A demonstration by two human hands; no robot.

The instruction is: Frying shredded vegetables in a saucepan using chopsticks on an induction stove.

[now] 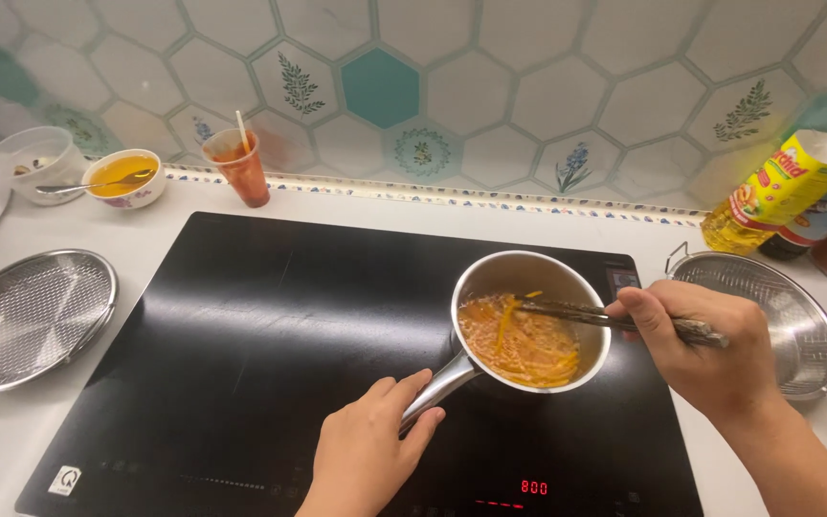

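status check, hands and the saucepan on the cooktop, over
Left hand gripping saucepan handle. Right hand holding chopsticks, tips in the orange food. Saucepan sits on black induction cooktop. Nothing in the way.

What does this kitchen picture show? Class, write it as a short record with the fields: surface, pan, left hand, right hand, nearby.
surface: black induction hob
pan: small steel saucepan holding orange strands in liquid
left hand: left hand grips the pan handle
right hand: right hand holds chopsticks in the pan
nearby: steel strainers left and right, orange cup, oil bottle
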